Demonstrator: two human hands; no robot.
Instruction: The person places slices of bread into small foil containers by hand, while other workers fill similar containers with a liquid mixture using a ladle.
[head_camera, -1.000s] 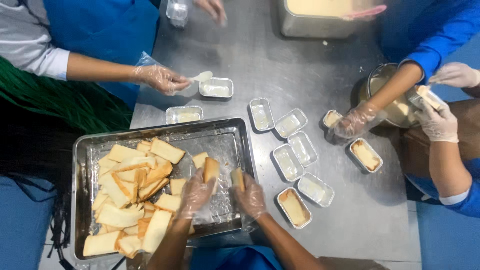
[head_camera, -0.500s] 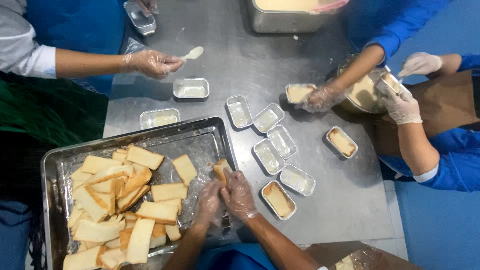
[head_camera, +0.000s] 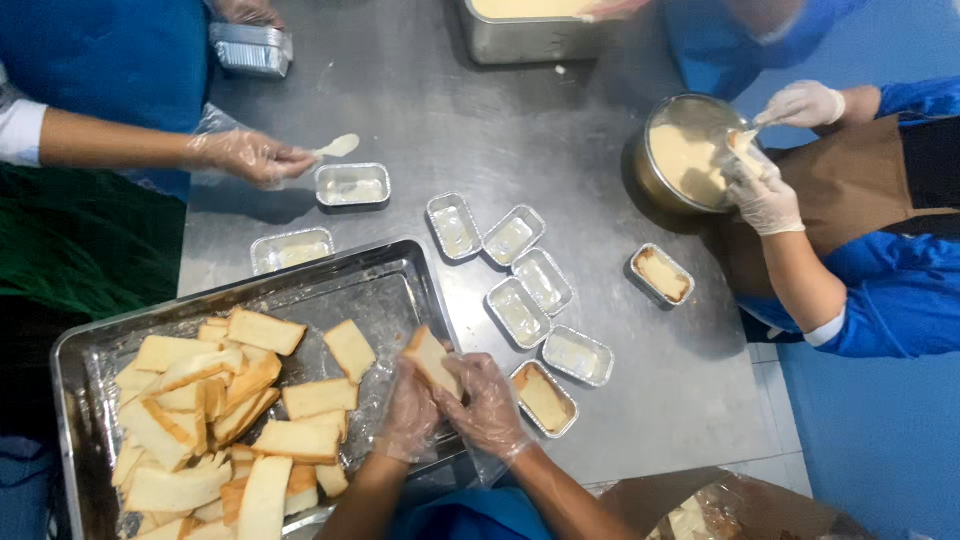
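Head view: tray holds bread slices.

Several small foil tins are being kept in a loose cluster on the steel table. One filled tin is being left apart from them, near a round pot of pale batter. A stack of foil tins and a square steel container are being kept at the far edge.
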